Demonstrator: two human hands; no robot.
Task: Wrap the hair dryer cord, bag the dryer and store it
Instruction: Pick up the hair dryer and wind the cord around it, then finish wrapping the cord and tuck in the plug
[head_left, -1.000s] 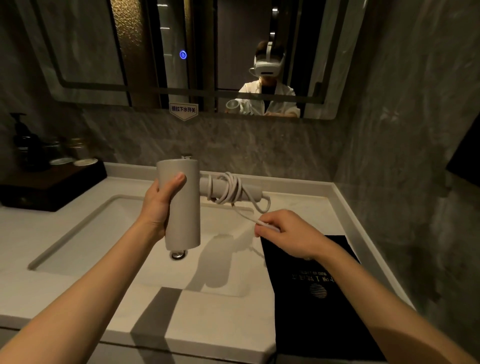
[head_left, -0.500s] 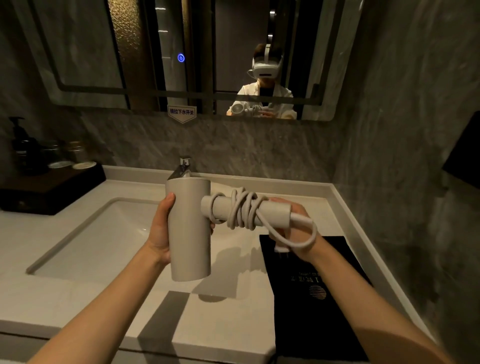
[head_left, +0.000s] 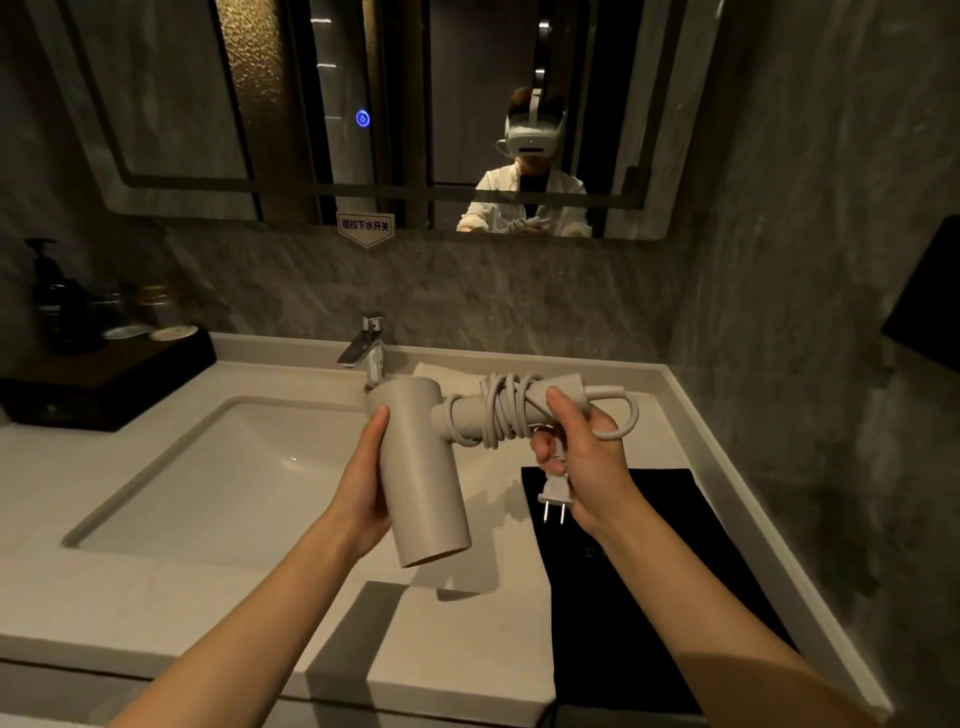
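At the far left of the pale surface a dark tray is seen, carrying a black pump bottle and small lidded jars that are too dim to be made out well. To its right the white basin is sunk into the surface, with a chrome faucet standing at its far edge. Above the near rim of the basin the hair dryer is held in the air, its barrel roughly upright with the open end pointing down and slightly toward the viewer. The barrel is clasped from the left by the left hand, whose grip is closed around it, the thumb being laid along the near side. The handle is seen to project to the right from the upper part of the barrel, and the cord is wound around it in several turns, a loose loop being left past the handle's right end. The handle and coils are gripped by the right hand, with the thumb pressed on top of the coils; the plug is held against the palm by the fingers, its two prongs pointing down. Below the right hand a black bag is laid flat on the surface, near the right wall. On the far wall a mirror is mounted.
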